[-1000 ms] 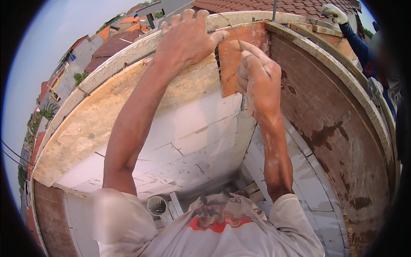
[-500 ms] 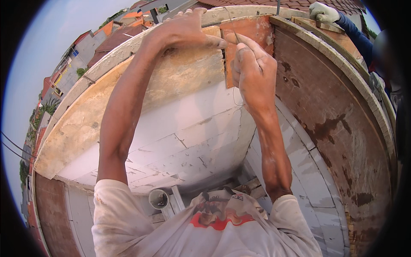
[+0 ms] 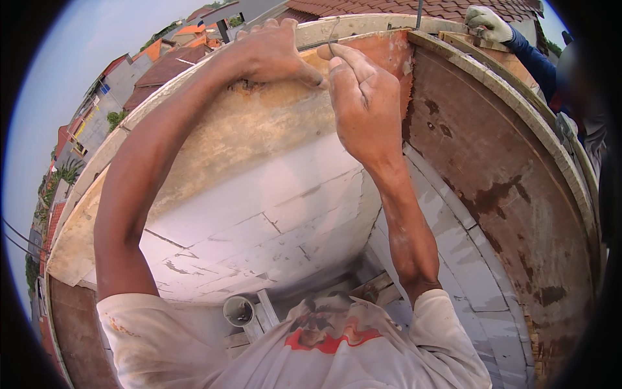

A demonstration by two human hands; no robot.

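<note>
My right hand [image 3: 366, 97] is closed in a pinch on a thin wire [image 3: 333, 31], whose bent end rises above the fingers by the board's top edge. To its left, my left hand [image 3: 272, 57] grips the top of a stained yellowish formwork board [image 3: 259, 123]. Its fingers go over the edge and the thumb lies along the near face, pointing toward the right hand. Behind the right hand a reddish-orange panel [image 3: 392, 55] fills the corner, partly hidden. A pale timber rail [image 3: 363, 24] runs just beyond the board.
On the right stands a brown formwork panel [image 3: 492, 162] with a wooden top edge. Another person's gloved hand [image 3: 489, 24] rests on timber at the upper right. Below are a pale block wall [image 3: 259, 227] and a bucket [image 3: 238, 311]. Rooftops [image 3: 155, 78] lie beyond.
My right hand has moved left and slightly closer to my left hand, and the wire's end now curls above its fingers. My left elbow has swung outward to the left.
</note>
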